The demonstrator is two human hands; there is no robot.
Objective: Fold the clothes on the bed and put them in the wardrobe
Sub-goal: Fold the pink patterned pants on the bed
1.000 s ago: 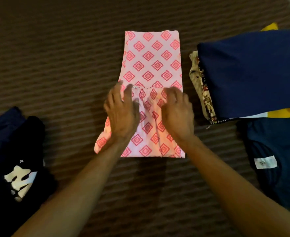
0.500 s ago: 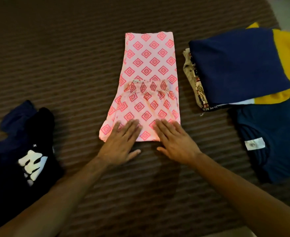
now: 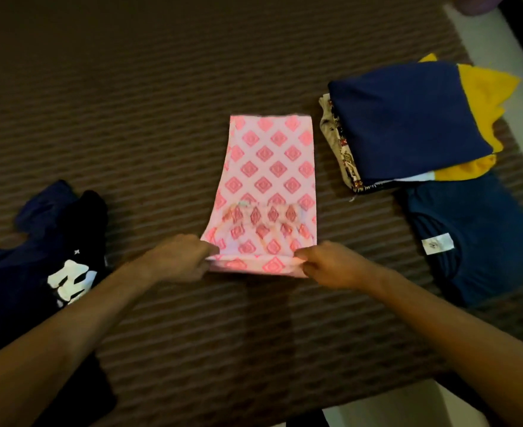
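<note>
Now both hands — left hand (image 3: 178, 258), right hand (image 3: 331, 265) — pinching pink garment (image 3: 269, 180) near edge

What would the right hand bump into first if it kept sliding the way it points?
The right hand pinches the near right corner of the pink diamond-patterned cloth and points left across it. It would probably meet that cloth's near edge first, then the left hand gripping the other corner.

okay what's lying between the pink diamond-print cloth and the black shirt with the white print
Nothing but bare brown striped bedcover lies between the pink diamond-print cloth and the black white-printed shirt, in the head view.
</note>
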